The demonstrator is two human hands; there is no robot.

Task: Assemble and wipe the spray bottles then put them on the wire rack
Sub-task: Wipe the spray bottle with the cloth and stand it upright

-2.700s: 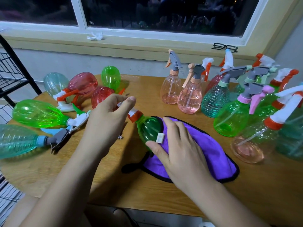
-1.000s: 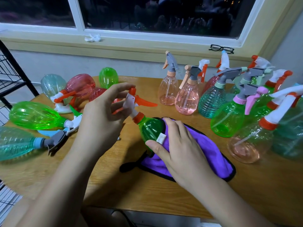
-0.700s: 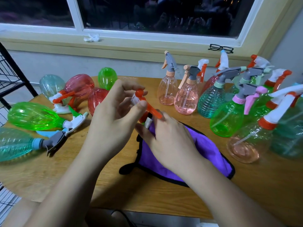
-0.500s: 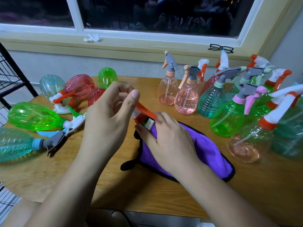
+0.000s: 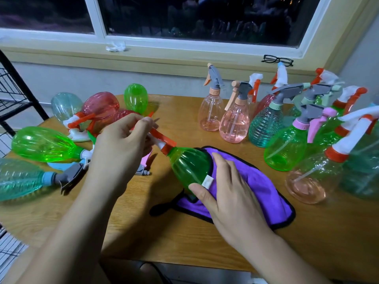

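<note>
A green spray bottle with a white and orange trigger head lies tilted in the middle of the wooden table. My left hand grips its trigger head. My right hand presses a purple cloth against the bottle's body, thumb under it. The black wire rack stands at the far left edge.
Several bottles lie on their sides at the left, among them a green one and a teal one. Several upright bottles crowd the right, including a pink one. Black glasses rest on the window sill.
My right hand slid the cloth from the bottle's neck back down to its body, so the green body shows again. My left hand kept its grip on the trigger head.
</note>
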